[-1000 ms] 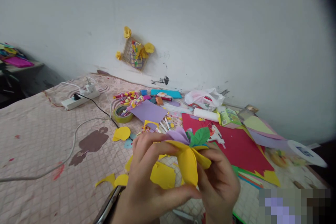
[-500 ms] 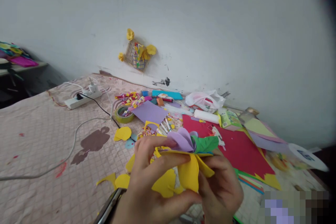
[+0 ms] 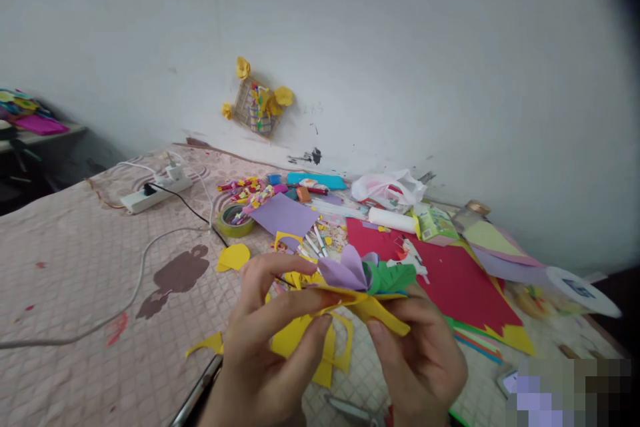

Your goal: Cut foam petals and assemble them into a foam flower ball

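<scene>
A craft flower (image 3: pixel 345 270) is held up in front of me between both hands. It has lilac petals on top, a green leaf piece at the right and yellow petals underneath. My left hand (image 3: pixel 273 353) pinches the flower's left side, with its thumb below a yellow petal and its fingers along the edge. My right hand (image 3: pixel 420 353) grips the right side, thumb pressed to a lower yellow petal; its other fingers are partly hidden behind. Below the hands lie cut yellow sheet scraps (image 3: pixel 325 373) and a pair of scissors (image 3: pixel 353 408), partly covered.
A white glue gun (image 3: pixel 413 258) rests on a red sheet (image 3: pixel 450 293). Farther back are a tape roll (image 3: pixel 235 223), a purple sheet (image 3: pixel 285 213) and a plastic bag (image 3: pixel 387 188). A power strip (image 3: pixel 155 196) with trailing cables occupies the left, near the wall.
The yellow petal that hung down under the flower now appears folded up or turned away. My left thumb has moved up and left, away from my right thumb.
</scene>
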Available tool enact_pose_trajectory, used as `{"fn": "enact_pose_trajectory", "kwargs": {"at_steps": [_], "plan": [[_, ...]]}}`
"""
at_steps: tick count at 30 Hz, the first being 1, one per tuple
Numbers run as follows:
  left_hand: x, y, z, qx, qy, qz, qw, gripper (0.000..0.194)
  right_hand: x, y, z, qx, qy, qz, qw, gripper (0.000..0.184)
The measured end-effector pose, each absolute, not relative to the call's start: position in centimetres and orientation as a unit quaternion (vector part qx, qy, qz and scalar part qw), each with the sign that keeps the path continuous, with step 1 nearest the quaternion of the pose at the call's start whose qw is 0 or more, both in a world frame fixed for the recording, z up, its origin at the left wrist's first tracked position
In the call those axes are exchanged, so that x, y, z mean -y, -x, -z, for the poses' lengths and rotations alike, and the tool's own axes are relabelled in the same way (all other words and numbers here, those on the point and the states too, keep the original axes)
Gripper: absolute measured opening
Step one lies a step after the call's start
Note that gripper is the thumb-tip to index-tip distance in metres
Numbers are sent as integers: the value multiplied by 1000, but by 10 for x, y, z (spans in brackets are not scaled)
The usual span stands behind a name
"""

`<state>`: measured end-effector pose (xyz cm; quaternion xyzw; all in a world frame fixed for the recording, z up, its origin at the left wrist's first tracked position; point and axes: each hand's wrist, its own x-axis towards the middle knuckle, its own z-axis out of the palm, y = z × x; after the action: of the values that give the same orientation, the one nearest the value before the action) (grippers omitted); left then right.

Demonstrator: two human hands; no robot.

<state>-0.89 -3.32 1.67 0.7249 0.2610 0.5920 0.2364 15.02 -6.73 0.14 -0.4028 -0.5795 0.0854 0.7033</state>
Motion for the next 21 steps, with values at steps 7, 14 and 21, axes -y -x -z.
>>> {"fn": "enact_pose_trajectory", "kwargs": {"at_steps": [7,14,21], "plan": [[32,6,-19,-301,-705,-621,163,25,66,-152,2,582,415,-99,692,24],[33,5,-22,-286,-731,-601,152,23,64,-153,2,592,404,-101,690,25],[34,2,-20,-265,-731,-606,168,25,65,-155,4,590,406,-102,690,23]]}}
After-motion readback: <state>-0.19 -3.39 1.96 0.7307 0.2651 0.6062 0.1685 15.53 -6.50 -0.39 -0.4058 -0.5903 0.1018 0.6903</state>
